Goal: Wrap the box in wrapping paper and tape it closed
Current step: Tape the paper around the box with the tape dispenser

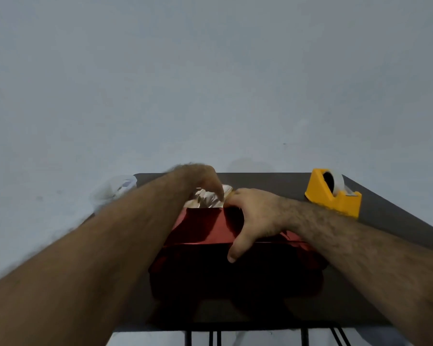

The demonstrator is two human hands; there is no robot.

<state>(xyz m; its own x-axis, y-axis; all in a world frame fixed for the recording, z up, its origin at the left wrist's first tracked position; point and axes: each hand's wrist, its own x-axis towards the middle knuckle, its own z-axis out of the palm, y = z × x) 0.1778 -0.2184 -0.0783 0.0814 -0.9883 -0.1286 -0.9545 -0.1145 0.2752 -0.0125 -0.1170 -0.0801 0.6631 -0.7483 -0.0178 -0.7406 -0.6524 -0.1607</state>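
Box: the rectangular box in glossy red wrapping paper (205,228) is sitting mid-worktop on the dark worktop (385,221).
Far end: crumpled silvery paper underside (208,198) is showing at 12 o'clock of the box.
Left hand (200,178): is reaching over the far end, fingers bent down onto that paper; grip cannot be told, blurred.
Right hand (253,216): is lying spread on the box top, fingers relaxed, thumb over the near edge.
Dispenser: the yellow plastic tape dispenser (333,196) is standing at 2 o'clock, apart from the box.

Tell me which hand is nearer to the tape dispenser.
Right. The right hand rests on the red wrapped box, on the side toward the tape dispenser. The left hand is farther away, at the box's far end, fingering the paper there.
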